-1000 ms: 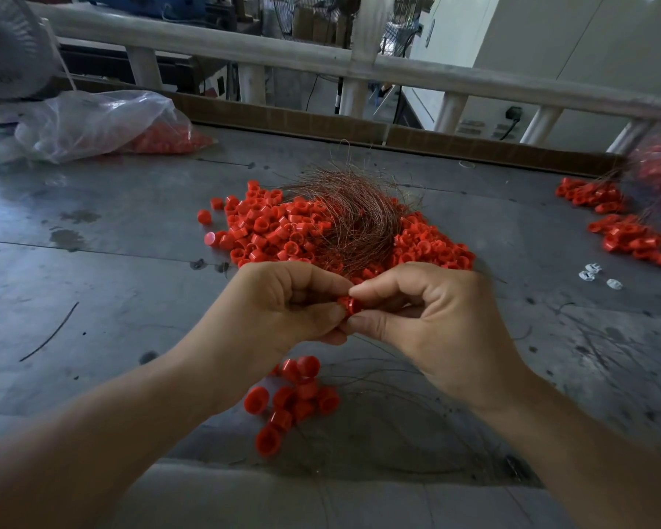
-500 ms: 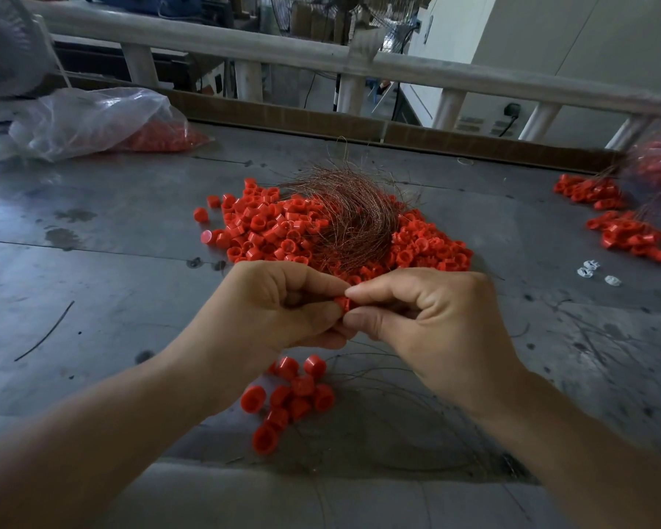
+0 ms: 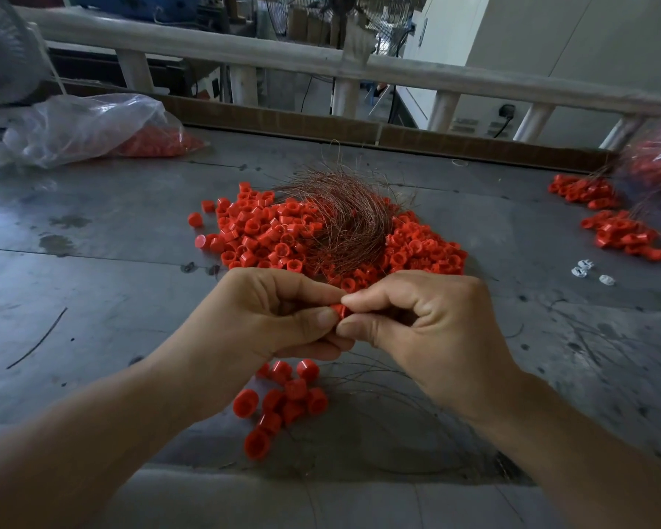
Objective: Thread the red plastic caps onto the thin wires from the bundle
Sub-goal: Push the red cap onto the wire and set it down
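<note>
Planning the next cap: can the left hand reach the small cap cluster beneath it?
Likely yes, once freed: the cluster lies uncovered just beneath the left hand, nothing between. But that hand and the right hand both pinch a red cap.

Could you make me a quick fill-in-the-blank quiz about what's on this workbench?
1. The left hand and the right hand together pinch one ____ plastic cap.
2. The wire bundle rests on top of the large pile of loose ____.
3. The clear plastic bag lies at the far ____ of the table.
Missing words: red; caps; left.
</note>
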